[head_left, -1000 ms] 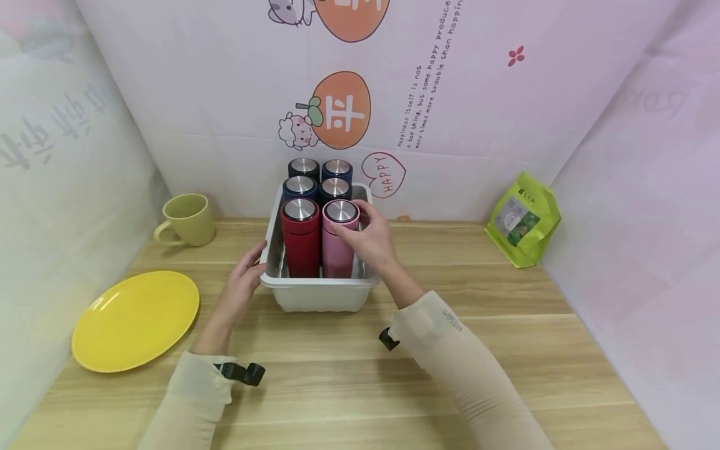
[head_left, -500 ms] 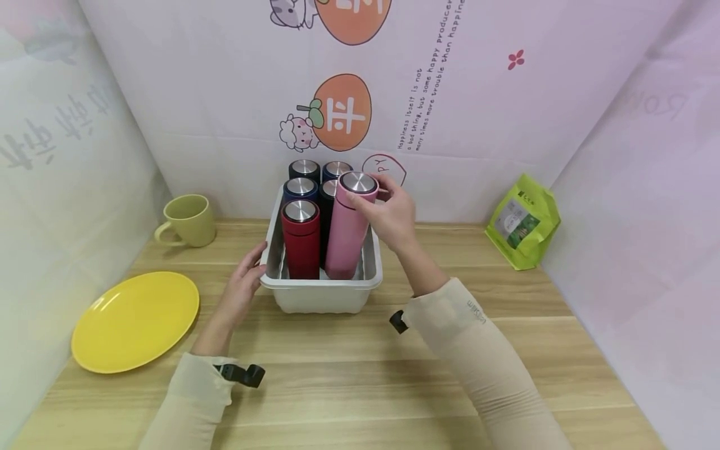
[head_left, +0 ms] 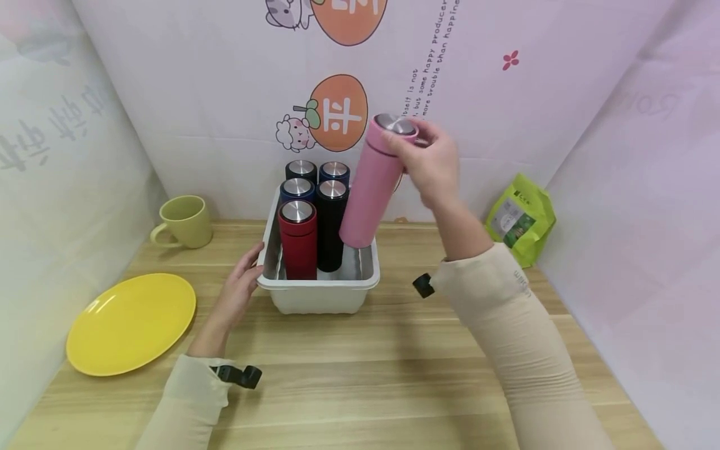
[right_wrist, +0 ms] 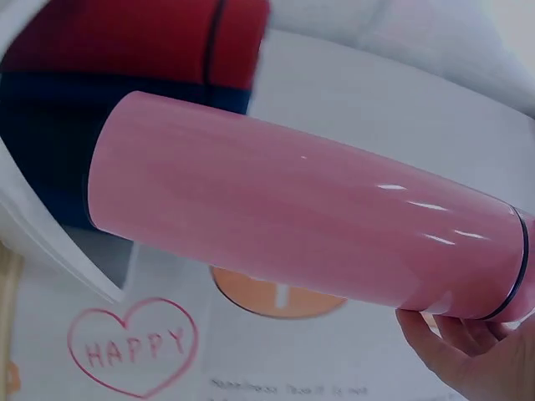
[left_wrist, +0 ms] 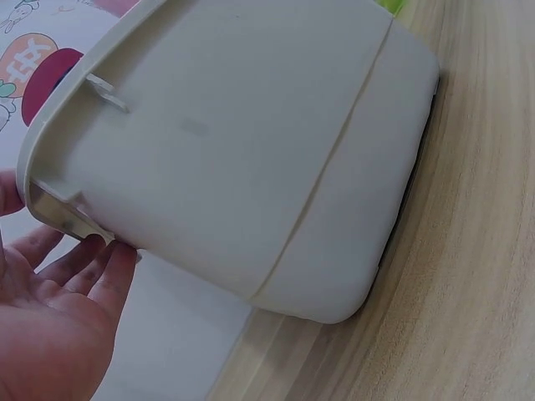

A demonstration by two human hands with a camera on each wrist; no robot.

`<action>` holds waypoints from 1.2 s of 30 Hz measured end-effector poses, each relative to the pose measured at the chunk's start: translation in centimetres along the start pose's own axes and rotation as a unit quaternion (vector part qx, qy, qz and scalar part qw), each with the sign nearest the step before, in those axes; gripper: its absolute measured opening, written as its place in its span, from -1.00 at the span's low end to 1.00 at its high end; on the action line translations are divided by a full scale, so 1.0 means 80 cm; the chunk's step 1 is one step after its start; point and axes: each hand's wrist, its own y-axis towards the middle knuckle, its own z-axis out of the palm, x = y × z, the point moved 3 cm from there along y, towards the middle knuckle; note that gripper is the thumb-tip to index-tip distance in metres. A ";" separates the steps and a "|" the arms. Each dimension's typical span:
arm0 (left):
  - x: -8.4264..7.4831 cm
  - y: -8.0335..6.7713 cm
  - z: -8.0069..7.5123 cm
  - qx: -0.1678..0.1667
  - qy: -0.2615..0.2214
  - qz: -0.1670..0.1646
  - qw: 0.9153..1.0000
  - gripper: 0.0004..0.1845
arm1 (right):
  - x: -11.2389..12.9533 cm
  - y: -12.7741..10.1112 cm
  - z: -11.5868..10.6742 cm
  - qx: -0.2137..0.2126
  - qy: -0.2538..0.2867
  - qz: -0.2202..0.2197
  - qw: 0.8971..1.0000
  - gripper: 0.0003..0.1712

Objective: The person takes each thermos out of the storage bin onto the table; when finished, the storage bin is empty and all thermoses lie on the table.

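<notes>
My right hand (head_left: pixel 435 164) grips a pink thermos flask (head_left: pixel 372 181) near its silver-topped lid. The flask hangs tilted above the right side of a white plastic bin (head_left: pixel 317 299), its base just over the rim; it fills much of the right wrist view. In the bin stand a red thermos flask (head_left: pixel 299 247), a black one (head_left: pixel 330 228) and several dark blue and black ones behind, all upright. My left hand (head_left: pixel 239 290) holds the bin's left rim; in the left wrist view its fingers (left_wrist: pixel 113 280) curl under the rim's edge.
A green mug (head_left: pixel 188 222) stands at the back left, with a yellow plate (head_left: pixel 132 325) in front of it. At the back right is a lime-green packet (head_left: pixel 522 219). Printed white sheets enclose the wooden table (head_left: pixel 337 387) at the back and sides.
The pink thermos flask has risen from its upright place beside the red one, up and to the right, tilting as my right hand lifts it. My left hand stays at the bin's rim.
</notes>
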 end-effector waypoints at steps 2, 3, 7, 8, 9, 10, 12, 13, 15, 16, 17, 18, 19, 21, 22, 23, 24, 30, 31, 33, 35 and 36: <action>0.000 0.000 -0.001 0.001 0.001 0.002 1.000 -0.42 | 0.012 0.006 -0.012 -0.012 0.019 0.000 1.000 -0.40; 0.000 0.000 -0.002 0.001 0.001 0.003 1.000 -0.42 | 0.016 0.009 -0.019 -0.018 0.027 0.000 0.999 -0.42; 0.000 -0.001 -0.004 -0.001 0.003 0.007 1.000 -0.42 | 0.020 0.021 -0.045 -0.039 0.029 0.005 0.999 -0.40; 0.000 -0.002 -0.005 -0.001 0.003 0.008 1.000 -0.43 | 0.018 0.024 -0.051 -0.044 0.027 0.009 0.999 -0.39; 0.000 -0.002 -0.005 -0.002 0.004 0.007 1.000 -0.42 | 0.016 0.026 -0.058 -0.048 0.026 0.016 0.998 -0.38; 0.000 -0.002 -0.006 -0.002 0.006 0.007 1.000 -0.42 | 0.013 0.029 -0.064 -0.054 0.024 0.020 0.998 -0.37; 0.000 -0.003 -0.006 0.000 0.008 0.006 1.000 -0.43 | 0.005 0.034 -0.078 -0.067 0.019 0.027 0.997 -0.37; -0.001 -0.003 -0.006 0.001 0.008 0.006 1.000 -0.43 | 0.001 0.036 -0.086 -0.073 0.020 0.030 0.997 -0.37; -0.002 -0.004 -0.007 0.003 0.010 0.006 1.000 -0.43 | -0.008 0.039 -0.100 -0.085 0.014 0.036 0.996 -0.37; -0.003 -0.004 -0.007 0.003 0.012 0.007 1.000 -0.43 | -0.013 0.041 -0.106 -0.089 0.011 0.040 0.995 -0.37; -0.004 -0.004 -0.007 0.004 0.011 0.007 1.000 -0.43 | -0.018 0.042 -0.113 -0.092 0.003 0.044 0.995 -0.36; -0.005 -0.004 -0.007 0.003 0.012 0.007 1.000 -0.43 | -0.024 0.044 -0.119 -0.095 -0.004 0.047 0.994 -0.35; -0.005 -0.004 -0.008 0.003 0.012 0.007 1.000 -0.43 | -0.029 0.045 -0.124 -0.097 -0.014 0.053 0.994 -0.33; -0.006 -0.005 -0.008 0.003 0.013 0.005 1.000 -0.42 | -0.041 0.047 -0.135 -0.100 -0.036 0.069 0.992 -0.27; -0.006 -0.005 -0.008 0.004 0.014 0.004 1.000 -0.42 | -0.047 0.048 -0.141 -0.101 -0.054 0.076 0.991 -0.24; -0.006 -0.005 -0.007 0.004 0.014 0.003 1.000 -0.42 | -0.053 0.048 -0.146 -0.103 -0.073 0.083 0.989 -0.21; -0.006 -0.006 -0.007 0.004 0.015 0.001 1.000 -0.42 | -0.059 0.049 -0.151 -0.105 -0.092 0.089 0.986 -0.18; -0.006 -0.007 -0.004 0.006 0.020 0.001 1.000 -0.43 | -0.105 0.055 -0.182 -0.103 -0.190 0.113 0.970 -0.06; -0.006 -0.006 -0.003 0.007 0.022 0.001 1.000 -0.43 | -0.113 0.056 -0.187 -0.103 -0.202 0.112 0.967 -0.05; -0.005 -0.006 -0.003 0.008 0.023 0.000 1.000 -0.43 | -0.132 0.057 -0.197 -0.104 -0.229 0.108 0.962 -0.02; -0.004 -0.005 -0.002 0.010 0.025 -0.002 1.000 -0.43 | -0.149 0.059 -0.207 -0.106 -0.257 0.103 0.955 0.00; -0.004 -0.005 -0.002 0.010 0.026 -0.004 1.000 -0.43 | -0.157 0.060 -0.210 -0.106 -0.268 0.103 0.952 0.01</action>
